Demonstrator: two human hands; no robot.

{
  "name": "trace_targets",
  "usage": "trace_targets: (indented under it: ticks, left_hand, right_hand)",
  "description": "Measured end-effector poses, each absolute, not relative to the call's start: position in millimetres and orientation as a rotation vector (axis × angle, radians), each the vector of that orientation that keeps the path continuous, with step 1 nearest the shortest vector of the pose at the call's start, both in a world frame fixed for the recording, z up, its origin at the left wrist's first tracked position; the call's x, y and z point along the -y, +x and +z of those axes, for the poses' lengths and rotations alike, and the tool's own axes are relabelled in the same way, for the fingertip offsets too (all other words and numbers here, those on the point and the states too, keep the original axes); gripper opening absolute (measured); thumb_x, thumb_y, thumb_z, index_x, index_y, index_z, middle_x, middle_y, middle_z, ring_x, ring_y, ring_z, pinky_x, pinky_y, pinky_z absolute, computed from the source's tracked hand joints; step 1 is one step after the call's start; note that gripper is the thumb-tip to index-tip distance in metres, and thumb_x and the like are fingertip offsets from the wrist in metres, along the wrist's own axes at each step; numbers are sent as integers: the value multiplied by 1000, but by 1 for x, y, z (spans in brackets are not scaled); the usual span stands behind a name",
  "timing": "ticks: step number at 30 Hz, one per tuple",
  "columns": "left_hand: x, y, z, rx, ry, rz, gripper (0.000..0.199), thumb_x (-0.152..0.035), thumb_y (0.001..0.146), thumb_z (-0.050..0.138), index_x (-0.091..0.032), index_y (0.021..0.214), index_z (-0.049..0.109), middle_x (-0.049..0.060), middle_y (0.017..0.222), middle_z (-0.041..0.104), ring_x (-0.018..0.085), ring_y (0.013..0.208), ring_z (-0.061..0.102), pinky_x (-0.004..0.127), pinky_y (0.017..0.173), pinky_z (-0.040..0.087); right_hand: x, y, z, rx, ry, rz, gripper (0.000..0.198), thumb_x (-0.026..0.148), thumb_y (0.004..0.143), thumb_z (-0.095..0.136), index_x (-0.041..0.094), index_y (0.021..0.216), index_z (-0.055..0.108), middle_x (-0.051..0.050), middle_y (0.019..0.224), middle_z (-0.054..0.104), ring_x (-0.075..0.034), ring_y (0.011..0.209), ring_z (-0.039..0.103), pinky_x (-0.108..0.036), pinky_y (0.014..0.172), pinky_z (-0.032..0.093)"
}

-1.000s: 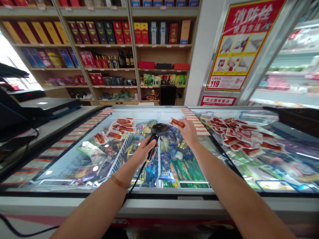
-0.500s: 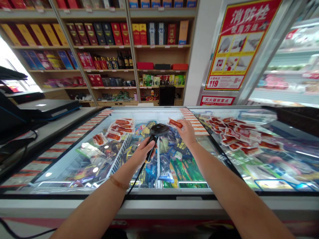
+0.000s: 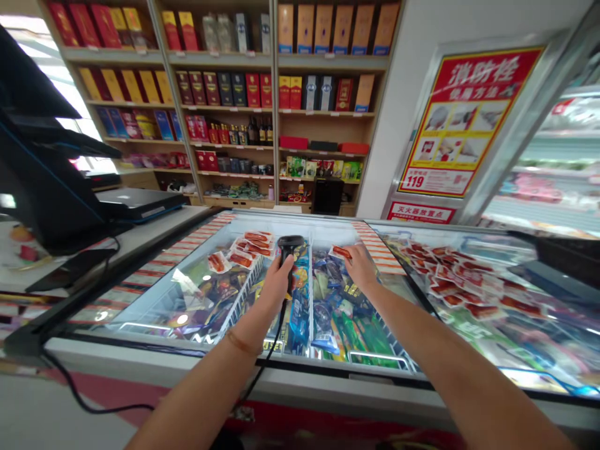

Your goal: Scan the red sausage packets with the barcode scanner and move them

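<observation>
My left hand (image 3: 277, 275) is wrapped round the handle of a black barcode scanner (image 3: 289, 240), whose cord hangs down toward me. In my right hand (image 3: 360, 264) is a clear packet of reddish-brown sausage (image 3: 340, 252), pinched by one end over the freezer's glass top. Left of the scanner, several similar sausage packets (image 3: 257, 240) lie on the glass. A larger heap of them (image 3: 464, 275) covers part of the glass to the right of my right arm. Bagged frozen goods (image 3: 360, 331) show through the glass below my hands.
The chest freezer's front rim (image 3: 328, 381) runs across just before me. On the left counter stand a black checkout machine (image 3: 51, 169) and a flat dark device (image 3: 140, 203). Shelves of boxed goods (image 3: 225, 90) line the back wall, beside a red fire-hydrant poster (image 3: 464, 125).
My view has tilted up and swung left. The scanner has turned so its head points more away from me and a little left. The sausage packet stays in my right hand.
</observation>
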State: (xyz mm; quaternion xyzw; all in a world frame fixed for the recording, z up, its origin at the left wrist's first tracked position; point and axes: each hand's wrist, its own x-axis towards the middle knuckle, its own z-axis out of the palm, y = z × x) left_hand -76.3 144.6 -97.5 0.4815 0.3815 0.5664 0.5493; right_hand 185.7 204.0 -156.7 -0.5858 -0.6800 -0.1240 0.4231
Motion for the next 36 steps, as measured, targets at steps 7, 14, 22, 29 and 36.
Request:
trace_targets:
  ticks: [7, 14, 22, 29, 36]
  left_hand:
    - [-142, -168, -72, -1049, 1080, 1578, 41, -54, 70, 68, -19, 83, 51, -5, 62, 54, 7, 38, 46, 19, 36, 32]
    - [-125, -256, -74, -1260, 976, 1711, 37, -51, 70, 66, -19, 80, 50, -4, 64, 56, 7, 37, 46, 19, 34, 31]
    - [-105, -274, -83, -1335, 945, 1559, 42, -59, 71, 63, -19, 81, 51, -6, 51, 50, 10, 36, 45, 21, 33, 33]
    - [-118, -206, -95, -1138, 994, 1505, 45, -55, 67, 70, -19, 87, 52, -5, 64, 57, 7, 39, 47, 19, 35, 33]
    - [-139, -94, -91, -887, 1056, 1344, 47, -55, 63, 73, -19, 83, 51, -5, 65, 56, 7, 40, 48, 20, 36, 35]
  right_hand:
    - [-221, 57, -127, 1841, -1372, -79, 27, 27, 85, 59, 22, 110, 66, -8, 106, 64, -23, 98, 61, -37, 88, 49]
    - [-255, -80, -108, 1932, -1320, 86, 24, 31, 84, 63, 23, 107, 68, -8, 113, 66, -24, 108, 59, -38, 93, 46]
    - [-255, -94, -116, 1895, -1375, 14, 35, 31, 83, 67, 22, 116, 64, -11, 121, 62, -27, 117, 52, -42, 99, 41]
    - [-226, 8, -130, 1901, -1343, -138, 31, 31, 90, 57, 20, 118, 64, -11, 118, 63, -26, 114, 53, -41, 99, 40]
    - [-176, 175, -138, 1754, -1570, -331, 29, 28, 89, 54, 18, 115, 65, -14, 114, 65, -29, 112, 54, -45, 98, 41]
